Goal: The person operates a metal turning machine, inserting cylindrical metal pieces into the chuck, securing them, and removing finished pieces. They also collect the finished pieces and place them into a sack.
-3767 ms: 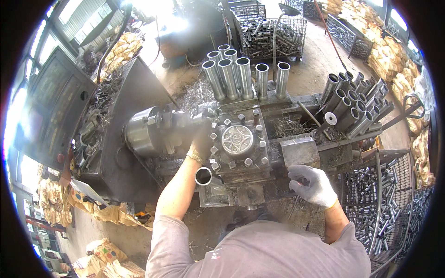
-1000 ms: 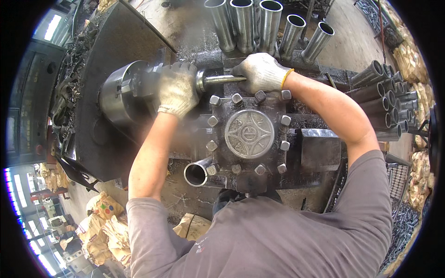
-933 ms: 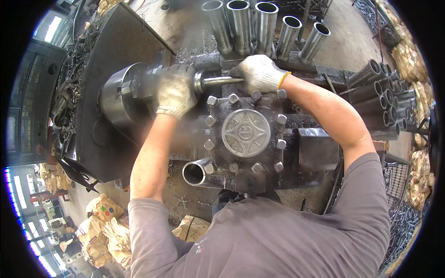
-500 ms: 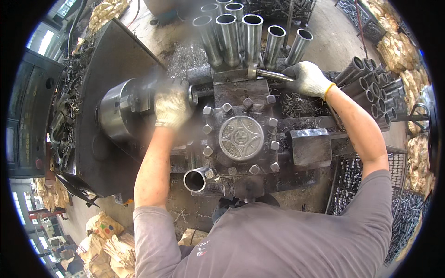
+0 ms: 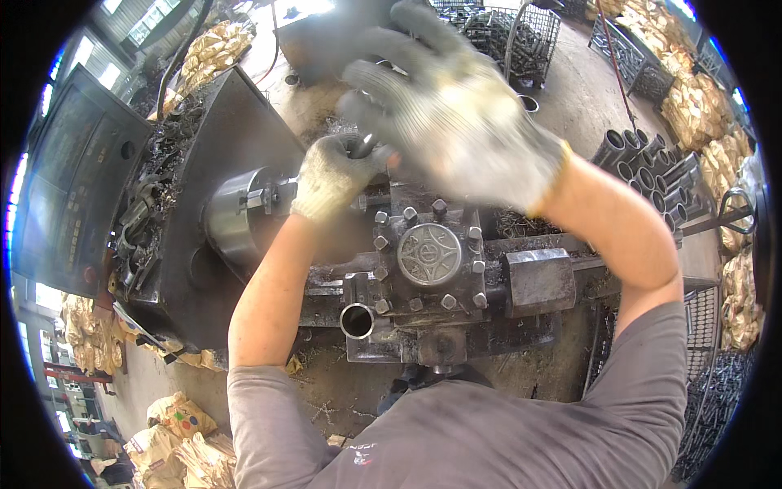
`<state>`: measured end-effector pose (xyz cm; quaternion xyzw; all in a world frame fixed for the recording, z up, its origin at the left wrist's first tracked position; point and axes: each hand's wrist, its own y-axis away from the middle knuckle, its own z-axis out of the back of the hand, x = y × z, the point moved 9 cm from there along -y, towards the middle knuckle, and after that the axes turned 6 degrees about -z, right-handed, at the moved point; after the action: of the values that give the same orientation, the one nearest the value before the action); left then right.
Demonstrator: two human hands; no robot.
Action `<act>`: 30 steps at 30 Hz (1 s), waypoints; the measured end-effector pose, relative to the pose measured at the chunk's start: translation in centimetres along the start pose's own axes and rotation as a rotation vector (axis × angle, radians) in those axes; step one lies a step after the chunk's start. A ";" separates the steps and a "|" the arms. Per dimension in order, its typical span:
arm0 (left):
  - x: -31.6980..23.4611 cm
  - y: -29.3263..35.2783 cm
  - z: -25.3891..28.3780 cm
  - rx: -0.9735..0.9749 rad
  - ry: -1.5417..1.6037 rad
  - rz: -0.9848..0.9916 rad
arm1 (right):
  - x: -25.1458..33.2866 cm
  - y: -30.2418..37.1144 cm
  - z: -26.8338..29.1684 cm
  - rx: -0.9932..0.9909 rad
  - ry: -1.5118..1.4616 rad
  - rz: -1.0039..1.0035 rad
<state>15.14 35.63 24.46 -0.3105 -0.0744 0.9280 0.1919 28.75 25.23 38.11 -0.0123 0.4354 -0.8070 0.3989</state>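
A dark steel panel (image 5: pixel 224 167) rises well to the left of the tool post (image 5: pixel 430 254); a wire crate (image 5: pixel 501 37) filled with metal parts stands on the floor well beyond the tool post; brown sacks (image 5: pixel 183 440) lie low on its near left side, well apart from it; a stack of steel tubes (image 5: pixel 648 175) lies to its right and further back; the tool post itself is a square block ringed with bolts around a round embossed cap; the chuck (image 5: pixel 240 216) sits to its left; a dark metal block (image 5: pixel 539 281) is just to its right; the gloved right hand (image 5: pixel 460 122) is raised above its far side, blurred, fingers spread apart; the gloved left hand (image 5: pixel 336 175) is at its far left, curled around a metal piece (image 5: pixel 364 147), mostly hidden by the fingers, its kind unclear; a single tube (image 5: pixel 357 326) shows its round mouth at the tool post's near left corner.
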 end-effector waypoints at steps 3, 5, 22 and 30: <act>-0.8 0.8 -0.7 0.084 -0.113 0.093 | -3.9 4.6 -11.5 0.781 -0.060 -0.144; 1.7 1.6 -1.2 0.222 -0.116 0.117 | -3.9 8.5 -15.3 0.867 -0.224 -0.213; 6.3 3.1 -5.7 0.114 -0.652 -0.248 | -0.4 16.4 -23.1 0.995 -0.575 -0.506; 7.3 3.5 -6.5 0.053 -0.692 -0.302 | -1.0 16.2 -24.6 0.936 -0.578 -0.463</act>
<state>12.56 35.46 14.39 0.0408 -0.1558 0.9409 0.2978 30.69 38.04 11.67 -0.1491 -0.1066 -0.9429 0.2782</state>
